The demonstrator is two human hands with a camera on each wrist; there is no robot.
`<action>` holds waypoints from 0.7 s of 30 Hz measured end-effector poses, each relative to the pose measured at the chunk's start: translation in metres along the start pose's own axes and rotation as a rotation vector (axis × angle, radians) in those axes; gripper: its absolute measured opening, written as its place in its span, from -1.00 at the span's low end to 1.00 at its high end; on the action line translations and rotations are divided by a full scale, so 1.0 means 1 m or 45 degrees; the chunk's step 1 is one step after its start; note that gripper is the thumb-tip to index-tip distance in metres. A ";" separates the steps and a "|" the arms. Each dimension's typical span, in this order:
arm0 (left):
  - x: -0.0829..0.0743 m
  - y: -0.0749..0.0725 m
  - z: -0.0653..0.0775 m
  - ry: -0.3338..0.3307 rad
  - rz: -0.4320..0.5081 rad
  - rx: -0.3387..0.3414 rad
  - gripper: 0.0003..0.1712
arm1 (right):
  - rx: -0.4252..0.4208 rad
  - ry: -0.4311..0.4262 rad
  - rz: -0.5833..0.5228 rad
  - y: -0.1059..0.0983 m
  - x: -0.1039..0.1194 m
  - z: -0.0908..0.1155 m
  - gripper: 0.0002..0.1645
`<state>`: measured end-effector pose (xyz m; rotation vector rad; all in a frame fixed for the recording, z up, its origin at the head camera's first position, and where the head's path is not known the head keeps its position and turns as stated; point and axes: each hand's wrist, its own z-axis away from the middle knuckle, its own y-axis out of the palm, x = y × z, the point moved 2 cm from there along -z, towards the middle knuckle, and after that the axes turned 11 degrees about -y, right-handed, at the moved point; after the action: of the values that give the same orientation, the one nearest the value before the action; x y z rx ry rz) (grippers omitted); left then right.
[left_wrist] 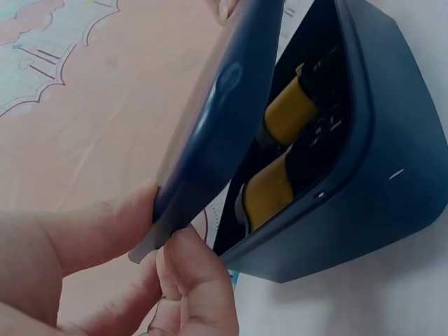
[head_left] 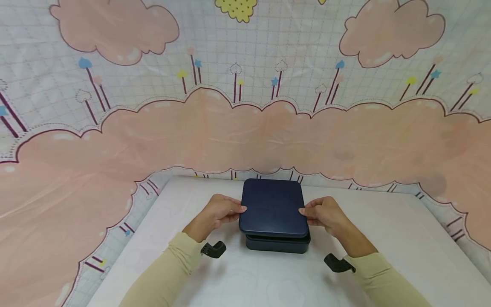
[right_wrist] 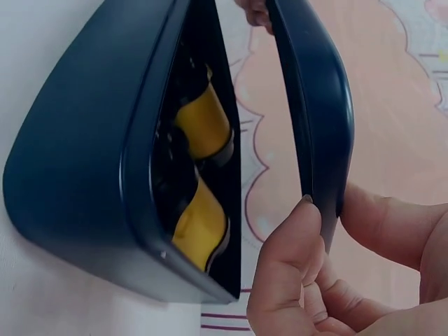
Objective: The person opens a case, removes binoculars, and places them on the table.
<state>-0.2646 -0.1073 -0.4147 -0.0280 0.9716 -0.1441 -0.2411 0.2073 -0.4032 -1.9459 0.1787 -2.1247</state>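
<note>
A dark blue lid (head_left: pixel 274 208) is held above a matching dark blue box (head_left: pixel 277 244) that stands on the white table. My left hand (head_left: pixel 225 209) pinches the lid's left edge between thumb and fingers. On the opposite edge, my right hand (head_left: pixel 321 212) pinches it the same way. Both wrist views show a gap between lid and box. Through it, yellow and black rolled or cylindrical items (left_wrist: pixel 269 192) are visible inside the box, and also a second yellow piece (right_wrist: pixel 203 126). Their exact kind is partly hidden by the box wall.
The white table (head_left: pixel 383 230) spreads around the box on both sides. Behind it hangs a patterned cloth (head_left: pixel 245 136) with pink clouds. A black strap-like piece (head_left: pixel 214 250) sits at the left wrist, another (head_left: pixel 338 263) at the right.
</note>
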 end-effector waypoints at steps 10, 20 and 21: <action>-0.001 -0.017 0.004 0.019 0.033 -0.025 -0.60 | -0.034 0.000 -0.058 0.014 0.008 0.002 -0.68; 0.000 -0.039 0.011 0.064 0.069 -0.065 -0.58 | -0.123 -0.057 -0.098 0.035 0.014 0.005 -0.68; 0.001 -0.042 0.011 0.066 0.078 -0.068 -0.58 | -0.133 -0.058 -0.105 0.038 0.015 0.006 -0.67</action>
<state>-0.2596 -0.1491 -0.4055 -0.0441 1.0268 -0.0630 -0.2328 0.1673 -0.3984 -2.0926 0.2080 -2.1605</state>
